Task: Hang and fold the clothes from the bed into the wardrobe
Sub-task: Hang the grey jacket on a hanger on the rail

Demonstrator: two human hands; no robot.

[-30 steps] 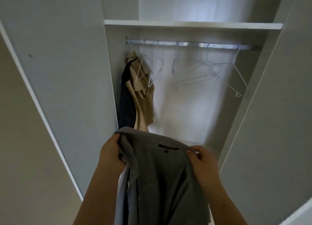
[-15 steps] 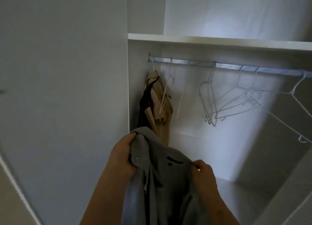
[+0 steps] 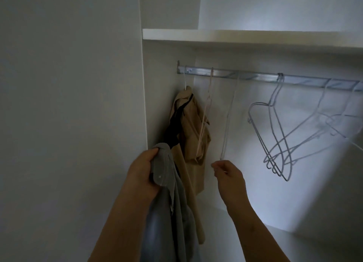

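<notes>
In the head view, the right hand (image 3: 228,175) is now leaving the grey shirt (image 3: 167,212) and reaching for a pale hanger (image 3: 227,122) on the rail (image 3: 255,77), so hanging looks to be starting. The left hand (image 3: 143,175) is gripping the collar, with the shirt dangling beneath the rail's left end. The right fingers (image 3: 216,166) are curling at the hanger's lower tip; I cannot tell whether they are pinching it.

Garments (image 3: 193,124) hang at the rail's (image 3: 255,77) left end, empty hangers (image 3: 282,136) further right.
</notes>
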